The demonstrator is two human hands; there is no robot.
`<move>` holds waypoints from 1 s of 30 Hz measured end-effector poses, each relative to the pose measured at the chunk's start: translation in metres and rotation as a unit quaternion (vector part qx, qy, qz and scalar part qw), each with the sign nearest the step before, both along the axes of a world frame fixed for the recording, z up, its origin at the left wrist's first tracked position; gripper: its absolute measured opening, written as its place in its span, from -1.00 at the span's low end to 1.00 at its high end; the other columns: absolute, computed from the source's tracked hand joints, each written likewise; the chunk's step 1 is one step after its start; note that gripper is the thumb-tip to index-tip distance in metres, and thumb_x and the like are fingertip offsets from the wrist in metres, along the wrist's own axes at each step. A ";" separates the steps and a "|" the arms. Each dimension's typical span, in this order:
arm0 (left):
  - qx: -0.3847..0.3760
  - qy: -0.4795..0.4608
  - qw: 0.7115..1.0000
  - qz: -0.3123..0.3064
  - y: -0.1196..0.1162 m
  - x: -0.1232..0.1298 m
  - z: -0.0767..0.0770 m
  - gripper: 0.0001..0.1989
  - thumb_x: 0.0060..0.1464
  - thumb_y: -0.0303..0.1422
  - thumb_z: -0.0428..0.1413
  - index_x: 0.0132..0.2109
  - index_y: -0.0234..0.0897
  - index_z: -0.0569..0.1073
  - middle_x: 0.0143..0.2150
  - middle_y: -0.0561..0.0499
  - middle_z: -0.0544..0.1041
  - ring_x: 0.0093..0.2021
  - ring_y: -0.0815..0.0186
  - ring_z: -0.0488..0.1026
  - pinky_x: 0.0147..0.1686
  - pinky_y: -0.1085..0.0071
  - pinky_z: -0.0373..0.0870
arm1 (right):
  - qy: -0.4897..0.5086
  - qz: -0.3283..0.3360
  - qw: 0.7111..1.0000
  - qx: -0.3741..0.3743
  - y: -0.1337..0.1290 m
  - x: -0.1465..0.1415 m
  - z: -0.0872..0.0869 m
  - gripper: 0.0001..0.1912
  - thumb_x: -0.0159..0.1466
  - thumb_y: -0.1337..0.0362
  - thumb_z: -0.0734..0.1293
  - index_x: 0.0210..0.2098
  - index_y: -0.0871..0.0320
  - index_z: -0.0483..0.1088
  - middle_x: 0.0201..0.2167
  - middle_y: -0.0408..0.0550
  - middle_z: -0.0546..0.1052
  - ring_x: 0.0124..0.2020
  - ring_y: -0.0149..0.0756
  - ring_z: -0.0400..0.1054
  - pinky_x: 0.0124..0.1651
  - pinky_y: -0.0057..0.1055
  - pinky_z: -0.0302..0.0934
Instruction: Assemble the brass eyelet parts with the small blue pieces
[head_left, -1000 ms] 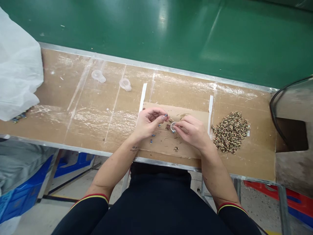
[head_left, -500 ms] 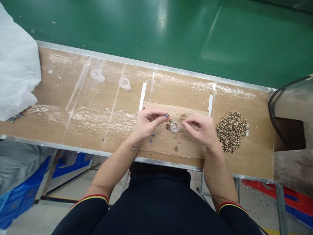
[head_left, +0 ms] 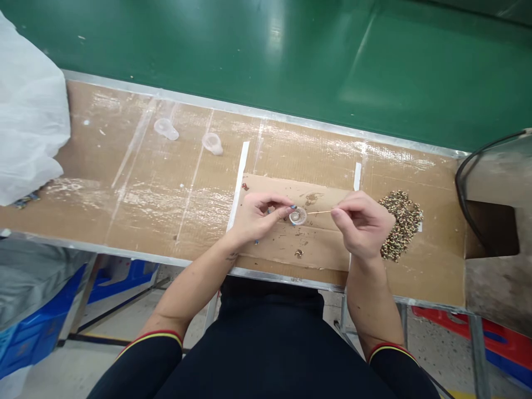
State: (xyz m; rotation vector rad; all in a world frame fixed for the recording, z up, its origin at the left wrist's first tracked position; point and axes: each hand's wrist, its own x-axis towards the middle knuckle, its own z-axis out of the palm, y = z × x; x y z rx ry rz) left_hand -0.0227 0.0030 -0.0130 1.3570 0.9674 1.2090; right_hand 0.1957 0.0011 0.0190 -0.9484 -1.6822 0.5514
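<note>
My left hand is closed in a pinch on a small blue part, right at the upper left rim of a small clear cup. A thin wooden stick is pinched in my right hand; its tip points left, near the cup's right side. The cup stands on a stained cardboard sheet. A small brown part lies on the sheet below the cup, and another blue part lies under my left wrist. My left fingers partly hide other parts.
A heap of small brass-and-dark parts lies on the right of the bench. Two clear plastic cups lie farther left. A white bag covers the left end. A black cable curves at the right end.
My left hand has moved right with the blue part, up to the cup's rim. My right hand has drawn back to the right, so more of the stick shows.
</note>
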 end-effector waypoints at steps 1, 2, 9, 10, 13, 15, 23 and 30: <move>0.004 0.008 1.000 -0.003 -0.001 0.001 0.000 -0.87 0.12 -0.29 0.34 -0.25 -0.26 0.67 -0.30 -0.07 0.71 -0.30 0.29 0.65 -0.29 0.41 0.60 | 0.015 -0.011 1.000 0.015 -0.002 -0.001 0.000 -0.85 0.28 0.38 0.44 -0.41 0.07 0.48 -0.55 -0.22 0.48 -0.54 -0.42 0.27 -0.50 -0.42 0.12; 0.004 0.016 1.000 -0.008 -0.002 0.001 0.000 -0.87 0.13 -0.29 0.34 -0.25 -0.26 0.67 -0.29 -0.07 0.71 -0.30 0.28 0.65 -0.30 0.41 0.59 | 0.022 -0.020 0.999 0.027 -0.004 -0.002 0.000 -0.86 0.28 0.36 0.44 -0.40 0.07 0.48 -0.54 -0.22 0.48 -0.53 -0.41 0.27 -0.50 -0.41 0.13; 0.003 0.021 0.999 -0.040 -0.005 0.004 0.000 -0.82 0.17 -0.23 0.31 -0.23 -0.26 0.68 -0.26 -0.10 0.72 -0.27 0.26 0.65 -0.29 0.37 0.56 | -0.007 -0.034 0.997 0.071 -0.008 -0.009 0.000 -0.89 0.29 0.32 0.44 -0.37 0.06 0.48 -0.51 -0.21 0.52 -0.53 -0.39 0.35 -0.49 -0.39 0.22; 0.001 0.019 0.999 -0.041 -0.005 0.005 -0.001 -0.82 0.17 -0.23 0.31 -0.23 -0.26 0.68 -0.26 -0.10 0.72 -0.27 0.26 0.65 -0.29 0.37 0.56 | -0.014 -0.036 0.997 0.074 -0.008 -0.010 0.000 -0.89 0.29 0.32 0.44 -0.37 0.06 0.48 -0.52 -0.20 0.52 -0.53 -0.39 0.35 -0.50 -0.39 0.22; -0.007 0.016 0.999 -0.043 -0.005 0.005 -0.001 -0.82 0.16 -0.23 0.32 -0.22 -0.26 0.67 -0.26 -0.11 0.72 -0.26 0.24 0.66 -0.26 0.34 0.58 | -0.031 -0.046 0.996 0.074 -0.009 -0.010 0.001 -0.87 0.30 0.28 0.43 -0.39 0.05 0.48 -0.53 -0.19 0.52 -0.55 -0.38 0.35 -0.51 -0.38 0.23; -0.009 0.012 0.999 -0.043 -0.005 0.005 0.000 -0.82 0.16 -0.23 0.32 -0.23 -0.25 0.67 -0.25 -0.11 0.72 -0.25 0.22 0.67 -0.24 0.32 0.59 | -0.041 -0.054 0.996 0.064 -0.010 -0.011 0.001 -0.86 0.31 0.25 0.43 -0.40 0.04 0.48 -0.54 -0.17 0.52 -0.55 -0.36 0.35 -0.51 -0.35 0.25; -0.022 0.004 0.999 -0.049 -0.005 0.006 0.002 -0.80 0.14 -0.20 0.33 -0.23 -0.25 0.68 -0.28 -0.11 0.72 -0.29 0.24 0.65 -0.26 0.33 0.60 | -0.043 -0.042 0.997 0.046 -0.011 -0.013 0.001 -0.91 0.29 0.31 0.43 -0.37 0.02 0.52 -0.51 -0.17 0.55 -0.53 -0.36 0.38 -0.48 -0.35 0.30; -0.035 -0.015 0.998 -0.050 -0.005 0.005 0.005 -0.80 0.12 -0.20 0.35 -0.25 -0.26 0.68 -0.29 -0.12 0.72 -0.30 0.25 0.66 -0.28 0.36 0.62 | -0.029 -0.035 0.997 0.065 -0.009 -0.008 0.001 -0.91 0.29 0.34 0.44 -0.34 0.02 0.51 -0.50 -0.18 0.56 -0.54 -0.37 0.37 -0.51 -0.36 0.24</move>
